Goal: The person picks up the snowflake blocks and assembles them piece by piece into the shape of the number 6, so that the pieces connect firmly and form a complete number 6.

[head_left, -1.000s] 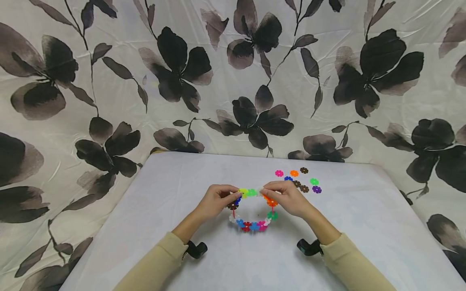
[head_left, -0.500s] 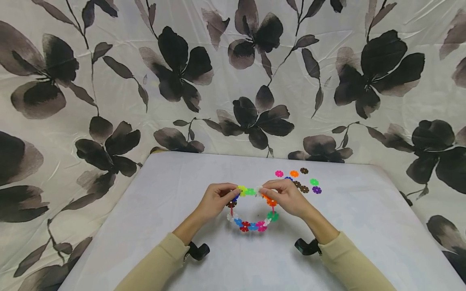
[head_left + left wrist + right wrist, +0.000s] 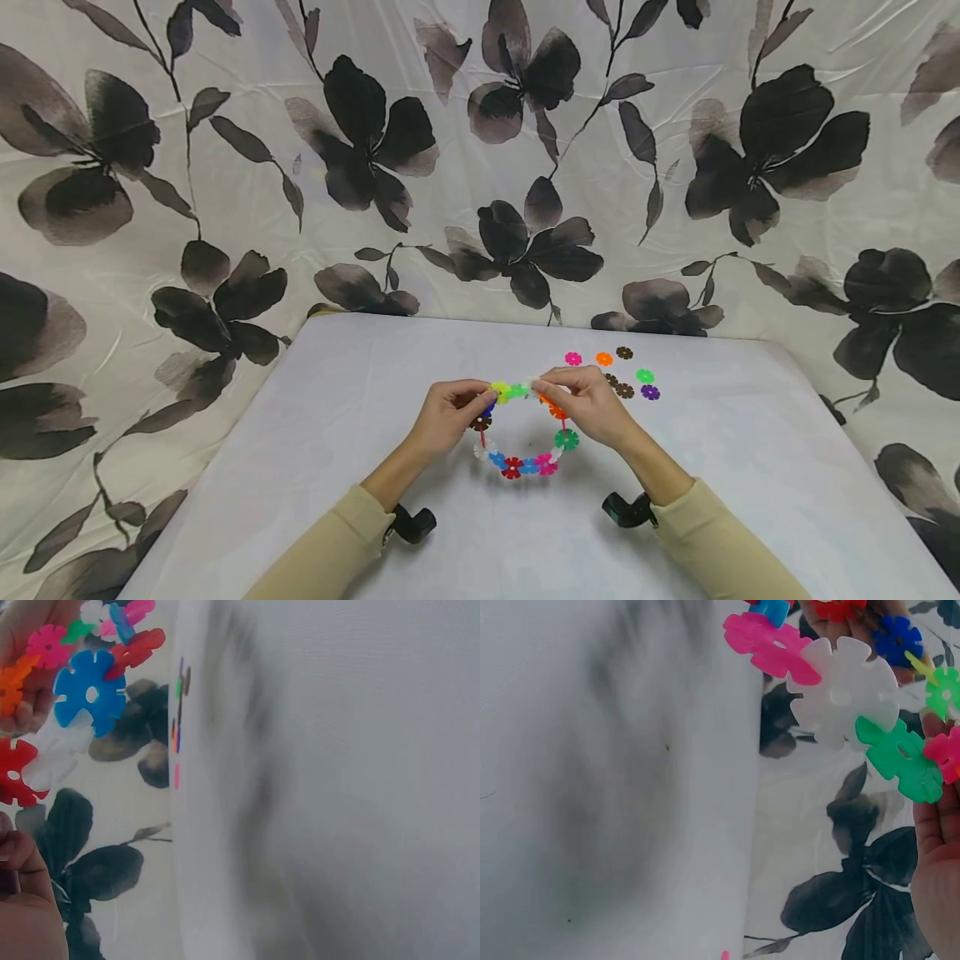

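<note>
Between the two hands hangs a ring of interlocking flower-shaped plastic discs (image 3: 512, 468) in many colours, raised above the table. My left hand (image 3: 447, 417) pinches the ring at its upper left, by a yellow disc (image 3: 500, 392). At the upper right, my right hand (image 3: 592, 406) pinches it by a white disc (image 3: 532, 386), with orange discs just below. A light green disc (image 3: 517, 390) joins the top between the hands. The right wrist view shows a white disc (image 3: 842, 696) slotted into a green disc (image 3: 901, 759). Fingertips partly hide the discs they hold.
Several loose flower discs, among them a pink one (image 3: 573, 358), an orange one (image 3: 604, 359) and a purple one (image 3: 650, 392), lie on the white table (image 3: 360, 358) beyond the right hand. A floral cloth (image 3: 510, 167) hangs behind the table's far edge.
The right hand has shifted slightly up and left, and the ring's lower part has swung a little right. A loose blue disc is now hidden behind that hand. Both hands keep their pinch.
</note>
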Motion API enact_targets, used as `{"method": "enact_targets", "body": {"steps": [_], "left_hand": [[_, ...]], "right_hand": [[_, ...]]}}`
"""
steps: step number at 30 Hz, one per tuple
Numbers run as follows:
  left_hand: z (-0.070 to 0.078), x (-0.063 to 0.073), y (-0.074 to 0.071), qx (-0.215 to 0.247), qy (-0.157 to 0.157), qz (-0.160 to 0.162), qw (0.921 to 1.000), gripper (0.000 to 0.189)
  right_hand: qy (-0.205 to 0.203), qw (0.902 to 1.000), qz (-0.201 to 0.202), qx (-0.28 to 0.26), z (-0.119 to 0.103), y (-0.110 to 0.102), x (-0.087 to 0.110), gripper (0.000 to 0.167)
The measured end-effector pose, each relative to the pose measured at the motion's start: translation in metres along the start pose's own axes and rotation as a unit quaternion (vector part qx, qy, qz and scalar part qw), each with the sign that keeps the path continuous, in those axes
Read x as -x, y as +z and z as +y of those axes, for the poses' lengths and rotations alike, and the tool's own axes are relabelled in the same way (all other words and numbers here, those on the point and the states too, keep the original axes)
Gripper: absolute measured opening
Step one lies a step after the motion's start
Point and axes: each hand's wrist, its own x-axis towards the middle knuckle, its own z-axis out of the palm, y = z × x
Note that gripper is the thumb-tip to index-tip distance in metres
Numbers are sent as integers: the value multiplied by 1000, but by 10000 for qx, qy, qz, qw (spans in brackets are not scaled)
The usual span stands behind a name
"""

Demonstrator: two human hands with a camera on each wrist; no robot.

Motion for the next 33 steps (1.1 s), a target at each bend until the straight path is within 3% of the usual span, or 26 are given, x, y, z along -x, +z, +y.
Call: {"method": "enact_targets", "body": {"steps": [9, 18, 21, 26, 29, 33], "left_hand": [[1, -7, -4, -407, -180, -441, 9980, 15], [-4, -6, -8, -817, -436, -574, 9940, 21], [-7, -3, -12, -1019, -622, -687, 9905, 31], [-16, 6, -20, -1178, -1073, -1224, 9796, 45], [-21, 10, -21, -1207, -1087, -1493, 9753, 38], [-23, 12, -19, -1133, -1063, -1456, 9771, 37]], "right_hand": [[692, 9974, -98, 187, 3, -4, 5, 16], [1071, 9932, -434, 104, 10, -6, 6, 18], [1111, 9930, -407, 9, 13, -7, 6, 19], [1301, 9912, -177, -133, 17, -10, 9, 20], [1419, 9896, 3, -247, 19, -13, 10, 22], [1493, 9881, 61, -376, 20, -16, 9, 23]]}}
